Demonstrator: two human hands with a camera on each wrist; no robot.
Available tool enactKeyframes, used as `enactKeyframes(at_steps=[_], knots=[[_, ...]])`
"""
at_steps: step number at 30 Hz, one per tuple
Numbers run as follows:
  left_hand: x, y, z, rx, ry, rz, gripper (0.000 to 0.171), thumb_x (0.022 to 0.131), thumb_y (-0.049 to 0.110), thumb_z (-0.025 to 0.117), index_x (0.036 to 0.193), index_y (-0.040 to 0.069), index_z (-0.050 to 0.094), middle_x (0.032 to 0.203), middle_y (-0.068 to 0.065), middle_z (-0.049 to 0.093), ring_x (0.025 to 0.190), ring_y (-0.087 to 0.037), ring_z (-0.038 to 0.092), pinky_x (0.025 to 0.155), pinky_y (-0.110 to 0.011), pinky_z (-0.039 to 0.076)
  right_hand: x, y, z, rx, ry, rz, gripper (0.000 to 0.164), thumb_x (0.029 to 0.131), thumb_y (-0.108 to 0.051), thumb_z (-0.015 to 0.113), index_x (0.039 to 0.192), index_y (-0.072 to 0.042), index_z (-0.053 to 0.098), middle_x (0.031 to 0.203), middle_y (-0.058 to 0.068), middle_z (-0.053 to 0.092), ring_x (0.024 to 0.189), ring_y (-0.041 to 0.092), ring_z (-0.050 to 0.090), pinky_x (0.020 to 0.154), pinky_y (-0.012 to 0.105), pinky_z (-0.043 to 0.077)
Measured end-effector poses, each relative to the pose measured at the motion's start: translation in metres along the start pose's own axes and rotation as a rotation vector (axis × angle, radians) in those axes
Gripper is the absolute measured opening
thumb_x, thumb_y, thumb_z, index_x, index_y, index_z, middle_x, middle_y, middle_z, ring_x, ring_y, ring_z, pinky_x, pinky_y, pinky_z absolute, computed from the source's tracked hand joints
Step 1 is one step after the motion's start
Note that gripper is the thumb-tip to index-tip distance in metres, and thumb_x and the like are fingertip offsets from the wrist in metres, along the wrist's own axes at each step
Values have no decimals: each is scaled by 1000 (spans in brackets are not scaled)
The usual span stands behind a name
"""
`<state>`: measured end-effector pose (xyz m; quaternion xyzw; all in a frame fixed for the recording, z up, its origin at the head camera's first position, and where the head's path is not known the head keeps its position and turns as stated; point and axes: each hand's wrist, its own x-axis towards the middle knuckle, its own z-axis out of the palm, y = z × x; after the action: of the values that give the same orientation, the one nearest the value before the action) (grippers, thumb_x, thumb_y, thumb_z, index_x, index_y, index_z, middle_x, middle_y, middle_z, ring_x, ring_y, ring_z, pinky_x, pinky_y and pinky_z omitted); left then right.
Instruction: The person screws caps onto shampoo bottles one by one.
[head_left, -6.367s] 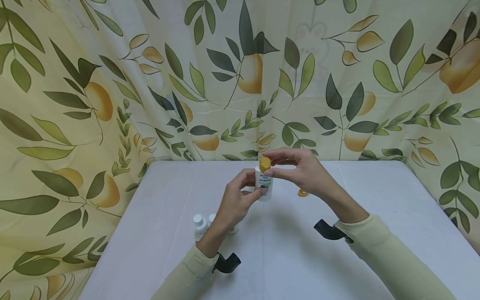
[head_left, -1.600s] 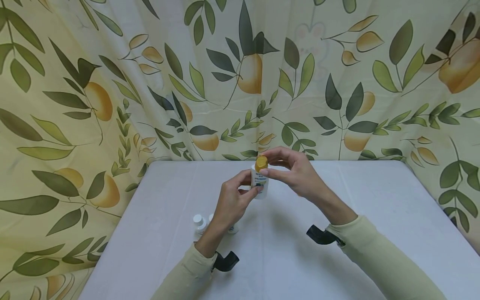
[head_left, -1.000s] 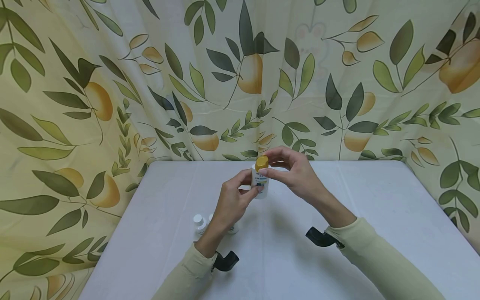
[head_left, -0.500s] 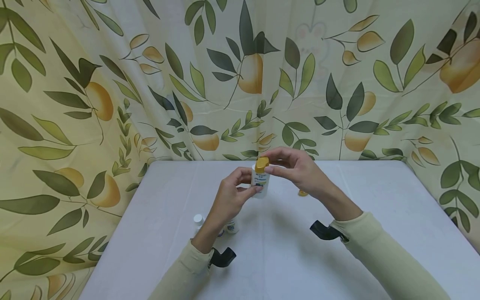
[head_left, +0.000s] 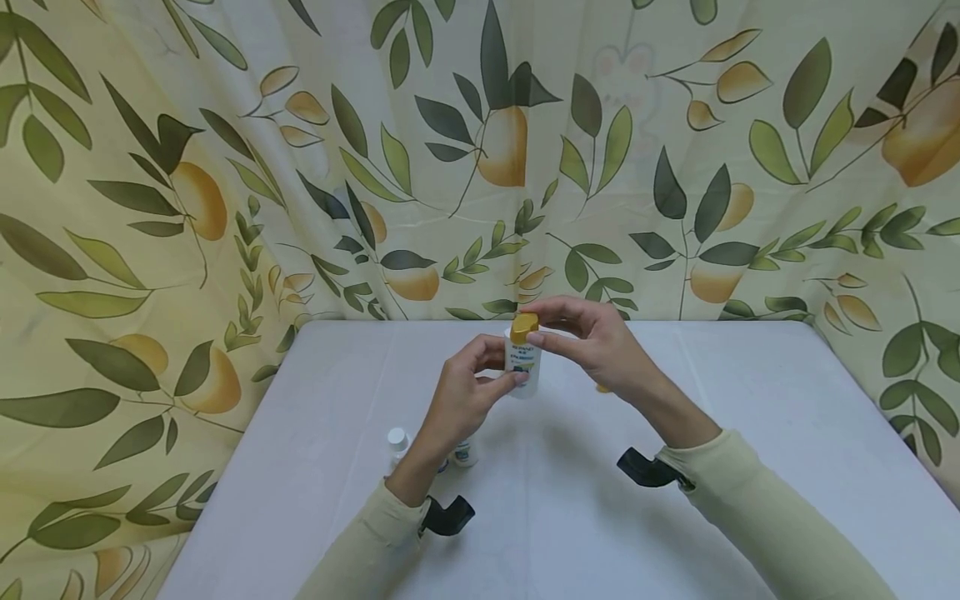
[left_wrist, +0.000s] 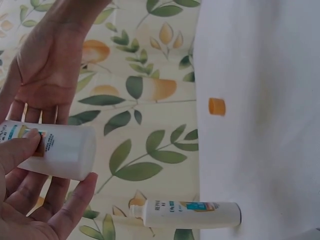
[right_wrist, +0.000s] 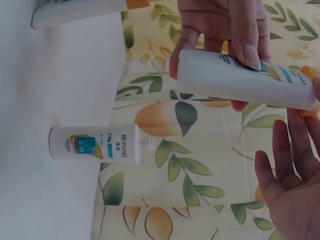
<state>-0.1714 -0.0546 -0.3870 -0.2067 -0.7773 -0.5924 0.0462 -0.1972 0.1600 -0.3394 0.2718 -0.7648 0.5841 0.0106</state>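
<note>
Btl [head_left: 523, 358] in L grip [head_left: 467, 385], below R grip [head_left: 596, 337]

The left hand [head_left: 467, 381] holds a white bottle [head_left: 524, 360], the right hand [head_left: 597, 339] its yellow cap [head_left: 522, 328].

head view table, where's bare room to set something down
Bare table lies right of the right sleeve, out to the edge, and between that sleeve and the left sleeve. It's crowded beyond the latter, where white bottles stand, and near the held bottle and loose orange cap.
</note>
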Motion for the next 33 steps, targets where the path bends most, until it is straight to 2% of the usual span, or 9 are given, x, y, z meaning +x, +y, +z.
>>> enactKeyframes(at_steps=[4, 11, 14, 33], knots=[[-1, 0, 1, 5, 3, 4, 41, 89, 8, 78, 126, 11, 62, 121, -6, 69, 109, -21, 69, 84, -26, 60, -1, 1, 1, -26, 8, 7, 33, 95, -11, 72, 127, -7, 67, 129, 6, 65, 122, 24, 62, 101, 30, 53], [-3, 0, 2, 20, 8, 23, 41, 89, 7, 78, 127, 10, 61, 123, -7, 68, 109, -22, 69, 85, -26, 60, -3, 1, 2, -47, 27, 9, 33, 93, -12, 75, 126, -10, 69, 127, 3, 67, 125, 22, 60, 111, 52, 45], [-3, 0, 2, 17, 8, 28, 41, 89, 7, 78, 127, 10, 61, 123, -7, 68, 109, -23, 69, 85, -26, 60, -3, 1, 3, -45, 36, 7, 33, 93, -12, 75, 125, -10, 69, 126, 4, 67, 126, 24, 59, 112, 55, 43], [-3, 0, 4, 4, 55, 56, 37, 87, 3, 79, 120, 6, 63, 117, -8, 70, 104, -23, 70, 80, -26, 61, -5, -2, 8, -56, 81, 2, 31, 91, -14, 77, 122, -11, 70, 125, 4, 68, 126, 26, 60, 110, 56, 44]])
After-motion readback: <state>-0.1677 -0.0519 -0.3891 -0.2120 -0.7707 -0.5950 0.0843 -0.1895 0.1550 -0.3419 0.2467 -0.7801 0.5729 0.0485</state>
